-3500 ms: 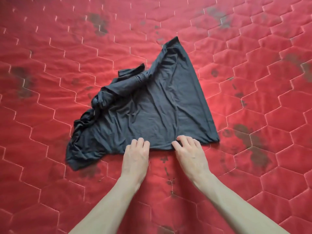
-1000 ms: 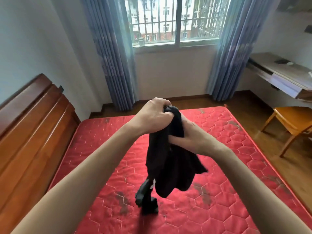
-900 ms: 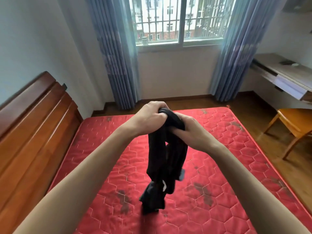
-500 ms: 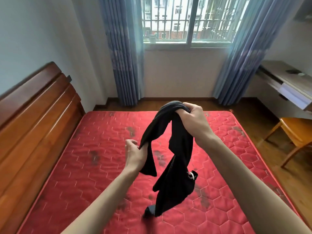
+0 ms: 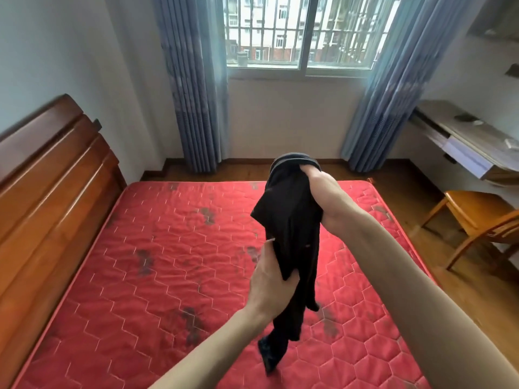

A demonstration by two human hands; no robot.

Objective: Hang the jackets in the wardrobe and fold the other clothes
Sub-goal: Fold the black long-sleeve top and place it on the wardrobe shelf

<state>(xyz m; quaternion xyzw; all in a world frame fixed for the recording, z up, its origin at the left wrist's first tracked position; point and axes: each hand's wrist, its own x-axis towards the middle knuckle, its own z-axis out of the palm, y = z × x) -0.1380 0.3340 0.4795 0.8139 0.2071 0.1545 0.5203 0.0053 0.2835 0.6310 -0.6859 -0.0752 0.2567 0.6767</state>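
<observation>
The limp black jersey garment (image 5: 292, 228) hangs bunched in the air above the red quilted mattress (image 5: 168, 248), its lowest end trailing near the quilting at the near side. The right hand (image 5: 320, 192) holds the top of the bundle high with fingers curled into the cloth; the left hand (image 5: 269, 273) grips a lower edge, thumb and fingers closed round a fold of fabric. The step looks like opening the garment out to find its shape before folding. To do that well, the left hand should run along the edge to a true corner or seam (a sleeve or hem, hard to tell which is which in this bunch), then both hands draw apart so the cloth falls flat — not twisted. Room is generous: the mattress lies bare ahead and to the left, bounded by the brown wooden headboard (image 5: 50, 186) on the left, with floor and an orange wooden chair (image 5: 474, 217) beyond the right edge
</observation>
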